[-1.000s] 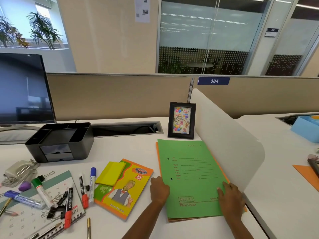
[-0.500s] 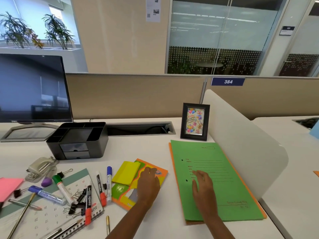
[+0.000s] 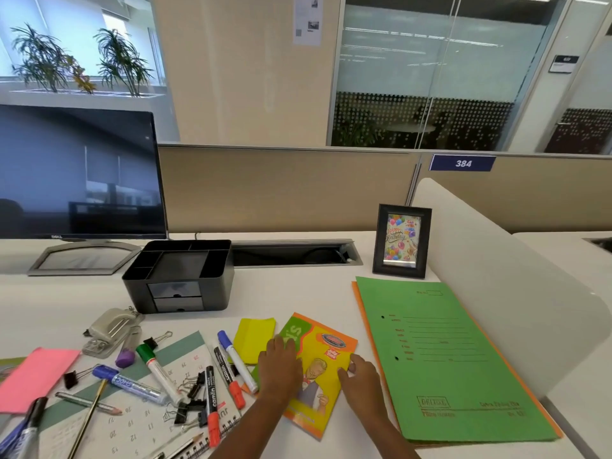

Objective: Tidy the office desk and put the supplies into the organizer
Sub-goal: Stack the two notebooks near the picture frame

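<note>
A yellow and orange booklet [image 3: 326, 366] lies on the white desk in front of me. My left hand [image 3: 280, 367] rests flat on its left part and on the edge of a yellow sticky pad [image 3: 253, 337]. My right hand [image 3: 361, 380] touches the booklet's right edge with its fingers bent. A green folder [image 3: 443, 359] on an orange one lies to the right. The black organizer [image 3: 178, 276] stands behind, its compartments look empty. Several markers [image 3: 228, 366], binder clips [image 3: 190, 407], pencils and a calendar [image 3: 132, 422] are scattered at the left.
A monitor [image 3: 79, 173] stands at the back left, a framed birthday card [image 3: 401, 241] at the back right beside a white divider [image 3: 496, 279]. A hole punch [image 3: 111, 329], a purple eraser [image 3: 125, 359] and a pink pad [image 3: 34, 379] lie at the left.
Both hands left the green folder and moved left onto the booklet. The view has swung to the left.
</note>
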